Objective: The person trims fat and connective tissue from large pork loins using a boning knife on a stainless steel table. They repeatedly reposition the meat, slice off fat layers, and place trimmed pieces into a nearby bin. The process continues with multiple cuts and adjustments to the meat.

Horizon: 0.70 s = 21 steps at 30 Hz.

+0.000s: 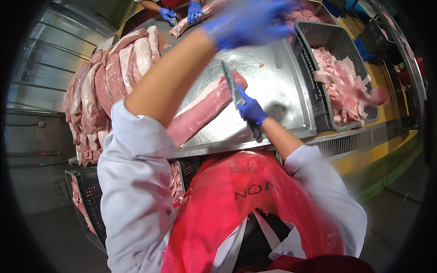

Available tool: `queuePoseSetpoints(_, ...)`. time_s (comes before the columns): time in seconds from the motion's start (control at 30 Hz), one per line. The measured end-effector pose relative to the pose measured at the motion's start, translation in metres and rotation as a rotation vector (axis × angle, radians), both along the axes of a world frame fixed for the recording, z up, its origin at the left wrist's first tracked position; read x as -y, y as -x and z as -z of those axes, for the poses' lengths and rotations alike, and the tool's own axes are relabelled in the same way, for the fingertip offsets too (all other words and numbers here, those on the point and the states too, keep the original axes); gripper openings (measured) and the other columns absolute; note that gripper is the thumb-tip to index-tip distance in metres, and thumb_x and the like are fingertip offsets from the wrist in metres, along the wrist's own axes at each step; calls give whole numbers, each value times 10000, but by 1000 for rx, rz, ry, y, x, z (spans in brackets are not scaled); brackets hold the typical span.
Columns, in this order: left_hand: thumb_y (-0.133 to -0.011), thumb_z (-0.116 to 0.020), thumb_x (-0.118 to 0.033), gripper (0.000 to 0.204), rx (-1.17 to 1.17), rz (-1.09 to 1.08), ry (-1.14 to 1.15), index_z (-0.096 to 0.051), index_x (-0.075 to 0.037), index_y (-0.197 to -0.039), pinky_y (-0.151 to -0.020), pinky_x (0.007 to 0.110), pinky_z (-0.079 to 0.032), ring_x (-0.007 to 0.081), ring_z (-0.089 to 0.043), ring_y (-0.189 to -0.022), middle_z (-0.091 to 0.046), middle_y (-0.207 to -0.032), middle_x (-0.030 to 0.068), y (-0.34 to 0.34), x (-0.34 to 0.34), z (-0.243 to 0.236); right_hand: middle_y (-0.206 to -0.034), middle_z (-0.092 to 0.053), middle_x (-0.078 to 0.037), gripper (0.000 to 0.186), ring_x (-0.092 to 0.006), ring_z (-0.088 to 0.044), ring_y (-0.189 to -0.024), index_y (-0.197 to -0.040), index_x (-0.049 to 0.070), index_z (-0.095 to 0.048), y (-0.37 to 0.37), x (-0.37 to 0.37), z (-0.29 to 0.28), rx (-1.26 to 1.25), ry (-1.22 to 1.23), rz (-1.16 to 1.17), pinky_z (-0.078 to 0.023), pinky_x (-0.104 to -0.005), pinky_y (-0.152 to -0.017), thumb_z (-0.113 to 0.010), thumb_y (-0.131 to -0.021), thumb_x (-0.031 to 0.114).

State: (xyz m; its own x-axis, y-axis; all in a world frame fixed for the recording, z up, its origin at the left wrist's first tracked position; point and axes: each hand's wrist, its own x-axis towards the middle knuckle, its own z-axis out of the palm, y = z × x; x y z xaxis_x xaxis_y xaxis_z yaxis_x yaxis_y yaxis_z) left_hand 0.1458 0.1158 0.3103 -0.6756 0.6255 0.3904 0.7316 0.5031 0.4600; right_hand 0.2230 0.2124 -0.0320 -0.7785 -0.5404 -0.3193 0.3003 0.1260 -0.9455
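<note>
My right hand [251, 110], in a blue glove, is closed around the dark handle of a knife [233, 84]. Its blade points away from me and crosses above the far end of a long pork loin [200, 113], which lies slantwise on the metal table [277, 86]. Farther off, my left hand [250, 25], also blue-gloved, is raised over the far part of the table, smeared by motion. Its fingers look stretched out and apart, and I see nothing in them. A blurred piece of meat [377, 96] shows at the right rim of a grey crate.
The grey crate [324, 107] on the right holds pale meat trimmings [339, 86]. Several pork loins [125, 63] are piled at the left. Across the table a co-worker's gloved hands [195, 12] work on another loin [182, 28]. Dark crates [93, 200] with meat stand below left.
</note>
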Motion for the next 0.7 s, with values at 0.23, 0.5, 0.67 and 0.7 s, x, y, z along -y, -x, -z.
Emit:
queuePoseSetpoints(0.23, -652, -854, -529, 805, 724, -545, 558, -606, -1, -1206, -959, 472, -488, 419, -603, -1087, -608, -1191, 242, -139, 312, 318, -845, -655, -121, 850, -177, -632, -604, -1623, 187, -196, 85, 57, -7, -13, -323, 125, -539, -330, -535, -557, -863, 58)
queuePoseSetpoints(0.5, -642, -850, -428, 858, 437, -770, 53, -485, -18, -1302, -919, 503, -461, 401, -556, -1064, -544, -1181, 214, -223, 285, 372, -969, -691, -274, 731, -345, -722, -763, -1610, 176, -210, -7, 64, -59, -199, -698, -102, -570, -433, -696, -484, -932, 163)
queuePoseSetpoints(0.67, -725, -816, -414, 768, 450, -779, 40, -482, -17, -1291, -900, 522, -451, 400, -549, -1062, -527, -1193, 211, -216, 260, 363, -700, -656, -143, 775, -218, -639, -535, -1618, 200, -198, 39, 106, -45, -122, -667, 73, -548, -362, -548, -518, -918, 111)
queuePoseSetpoints(0.7, -746, -803, -414, 749, 481, -784, 50, -478, -12, -1288, -896, 528, -453, 403, -549, -1065, -524, -1196, 215, -217, 257, 362, -694, -651, -132, 776, -206, -629, -530, -1619, 205, -201, 24, 104, -49, -162, -686, 12, -542, -357, -534, -518, -918, 95)
